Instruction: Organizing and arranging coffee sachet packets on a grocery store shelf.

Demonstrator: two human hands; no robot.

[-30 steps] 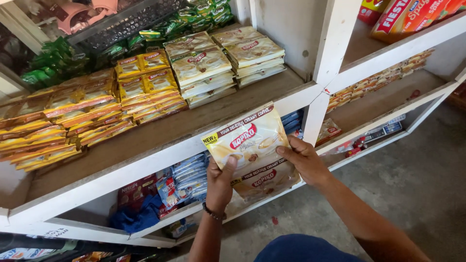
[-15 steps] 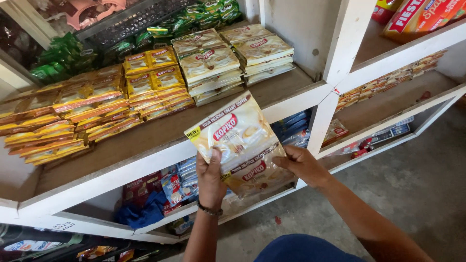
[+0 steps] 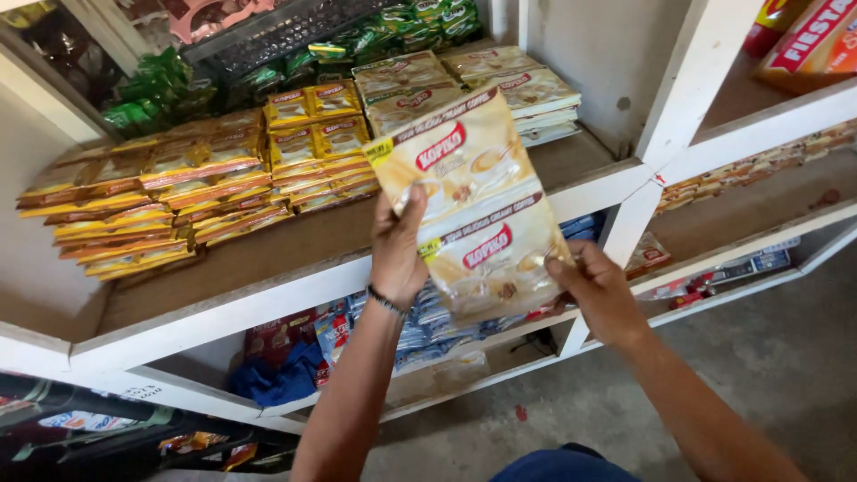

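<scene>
Both my left hand (image 3: pixel 399 254) and right hand (image 3: pixel 600 290) are clamping a cream sachet strip (image 3: pixel 473 210), lifting it flat toward the far shelf (image 3: pixel 295 245).

white wooden shelves (image 3: pixel 625 183) with worn brown boards stand on a grey concrete floor (image 3: pixel 786 357) in soft daylight.

A strip of sachets (image 3: pixel 473 214) hangs between the left hand (image 3: pixel 397 245) and right hand (image 3: pixel 600 290), in front of the shelf (image 3: pixel 268 295). Packet stacks (image 3: pixel 178 196) lie on that shelf behind it; more packets (image 3: pixel 357 326) sit below.
</scene>
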